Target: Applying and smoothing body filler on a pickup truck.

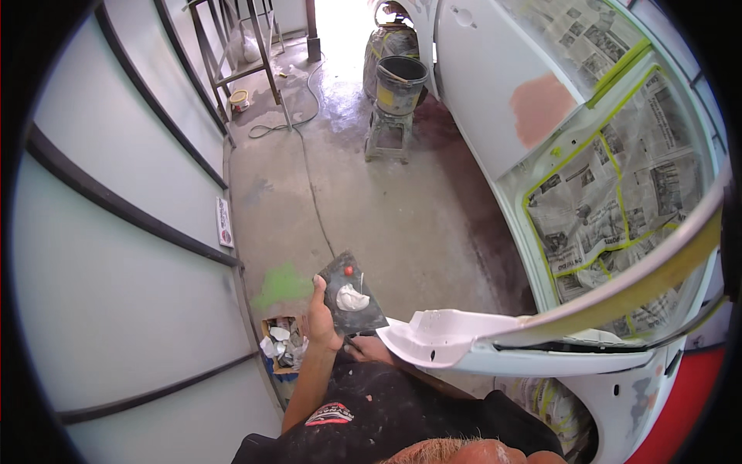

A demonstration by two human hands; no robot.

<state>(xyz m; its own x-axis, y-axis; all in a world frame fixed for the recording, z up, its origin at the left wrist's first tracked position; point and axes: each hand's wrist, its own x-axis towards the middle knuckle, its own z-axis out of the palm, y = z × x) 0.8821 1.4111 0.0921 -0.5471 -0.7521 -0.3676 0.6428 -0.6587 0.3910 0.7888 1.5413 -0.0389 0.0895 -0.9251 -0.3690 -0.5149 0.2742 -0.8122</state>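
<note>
My left hand (319, 317) grips the left edge of a dark flat mixing board (352, 294), held roughly level in front of me. On the board lie a blob of white filler (352, 298) and a small red dab (348, 271). My right hand (369, 350) sits just below the board's near edge, partly hidden behind a white car panel (440, 336). A thin dark tool seems to poke from its fingers, but I cannot tell whether it grips it.
A white car body (495, 69) on the right is masked with newspaper (610, 193) and yellow tape and has a pinkish patch (541, 107). A grey bucket (400, 81) stands on a stool, a hose (309, 185) crosses the concrete floor, and a cardboard box of scraps (280, 344) sits by the left wall.
</note>
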